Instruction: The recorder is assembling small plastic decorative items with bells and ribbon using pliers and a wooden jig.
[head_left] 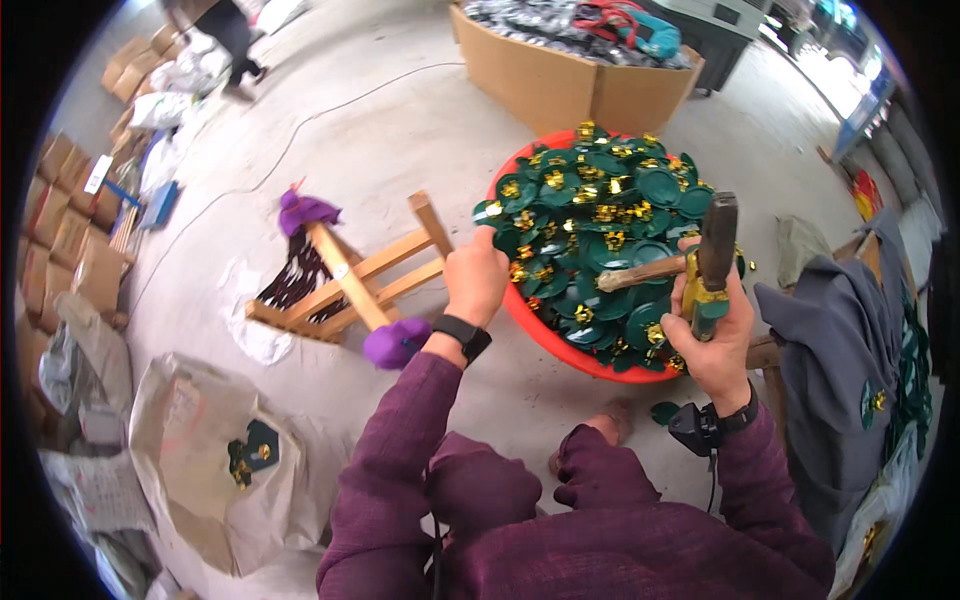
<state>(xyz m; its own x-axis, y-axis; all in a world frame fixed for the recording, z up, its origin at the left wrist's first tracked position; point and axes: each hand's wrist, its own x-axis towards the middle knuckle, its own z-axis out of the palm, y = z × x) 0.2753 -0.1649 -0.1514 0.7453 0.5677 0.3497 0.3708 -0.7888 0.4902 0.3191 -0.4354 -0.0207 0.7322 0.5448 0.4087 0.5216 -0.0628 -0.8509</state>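
My right hand [715,345] is closed around a hammer [716,240], its dark metal head standing upright and its wooden handle pointing left over a red basin [545,345]. A yellow and green part shows in the same palm, too partly covered to name. Green discs with gold foil tufts [610,215] are heaped in the basin. At the basin's left rim my left hand [475,275] is closed, and a green disc [488,212] shows at its fingertips. The fingers' undersides are hidden.
An overturned wooden stool [360,270] with purple cloth lies left of the basin. A large pale sack [165,450] stands lower left. Beyond the basin is a filled cardboard box [530,75]. Grey cloth [830,350] hangs at right. A person [230,40] is at far left.
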